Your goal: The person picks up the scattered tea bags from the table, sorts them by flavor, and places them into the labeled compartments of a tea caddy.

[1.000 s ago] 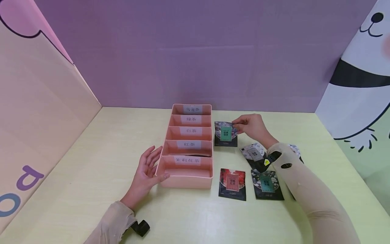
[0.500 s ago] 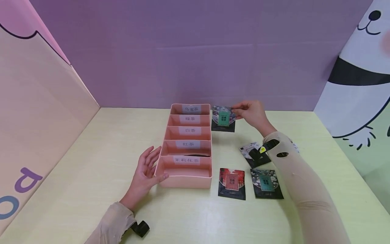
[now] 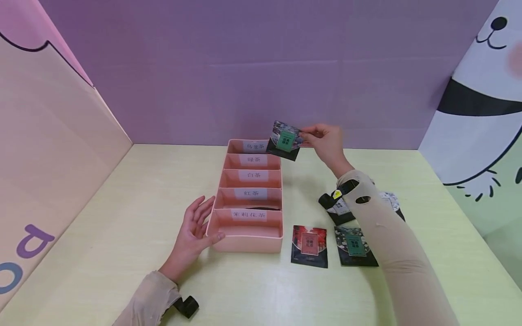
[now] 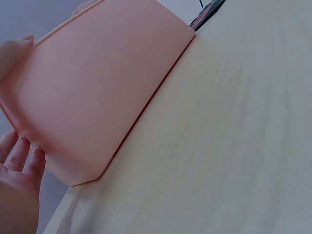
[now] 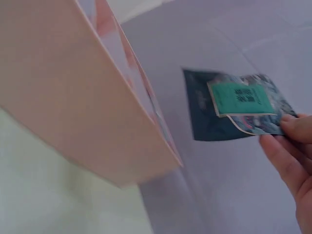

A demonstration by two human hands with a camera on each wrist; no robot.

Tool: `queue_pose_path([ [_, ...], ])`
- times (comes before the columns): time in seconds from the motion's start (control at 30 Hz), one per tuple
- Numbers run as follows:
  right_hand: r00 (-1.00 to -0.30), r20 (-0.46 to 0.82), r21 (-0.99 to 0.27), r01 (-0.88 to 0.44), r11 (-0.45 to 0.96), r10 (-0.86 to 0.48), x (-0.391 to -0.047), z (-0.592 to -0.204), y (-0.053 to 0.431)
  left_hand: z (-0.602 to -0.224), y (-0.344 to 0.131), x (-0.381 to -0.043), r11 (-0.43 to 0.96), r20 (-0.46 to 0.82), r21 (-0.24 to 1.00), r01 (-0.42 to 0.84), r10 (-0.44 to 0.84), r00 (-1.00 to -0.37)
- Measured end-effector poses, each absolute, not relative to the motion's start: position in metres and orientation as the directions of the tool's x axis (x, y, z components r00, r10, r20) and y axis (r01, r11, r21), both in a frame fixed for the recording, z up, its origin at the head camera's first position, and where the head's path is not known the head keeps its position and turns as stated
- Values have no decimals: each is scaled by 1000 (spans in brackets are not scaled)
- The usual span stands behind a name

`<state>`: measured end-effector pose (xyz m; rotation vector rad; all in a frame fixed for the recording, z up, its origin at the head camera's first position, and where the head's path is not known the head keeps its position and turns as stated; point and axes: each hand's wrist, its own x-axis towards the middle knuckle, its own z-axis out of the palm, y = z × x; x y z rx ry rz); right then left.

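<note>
My right hand pinches a dark tea sachet with a green label by its right edge. The sachet is tilted and hangs over the back right corner of a pink divided box. In the right wrist view the thumb and fingers grip the sachet beside the box wall. My left hand rests against the box's front left corner, fingers extended along the side and thumb at the front rim. The left wrist view shows its fingertips touching the pink wall.
To the right of the box lie a red-labelled sachet and a green-labelled one. Further sachets, one with a grey label, lie partly under the right forearm. Dark edging shows in the box's second compartment from the front. A purple wall stands behind.
The right hand has lifted the green-labelled sachet away from the table, moving it back and then left over the box's far end. The left hand has stayed at the box.
</note>
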<state>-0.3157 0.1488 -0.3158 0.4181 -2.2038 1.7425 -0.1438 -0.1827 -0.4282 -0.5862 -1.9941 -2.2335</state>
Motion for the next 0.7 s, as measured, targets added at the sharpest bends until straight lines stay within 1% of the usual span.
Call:
queue_pose_path([
  [0.13, -897, 438, -888, -441, 131, -55, -316, -326, 130, -427, -184, -144, -140, 334, 940, 312, 179, -926],
  [0.23, -885, 455, -876, -465, 127, -100, -315, -334, 120, -427, -184, -144, -133, 333, 941, 312, 177, -926],
  [0.47, -858, 462, -835, -507, 215, -226, -308, -350, 111, -428, -183, -143, -126, 325, 944, 306, 175, -930],
  [0.7, -811, 486, -721, -582, 376, -324, -301, -363, 112, -426, -183, -144, -119, 318, 946, 300, 178, -931],
])
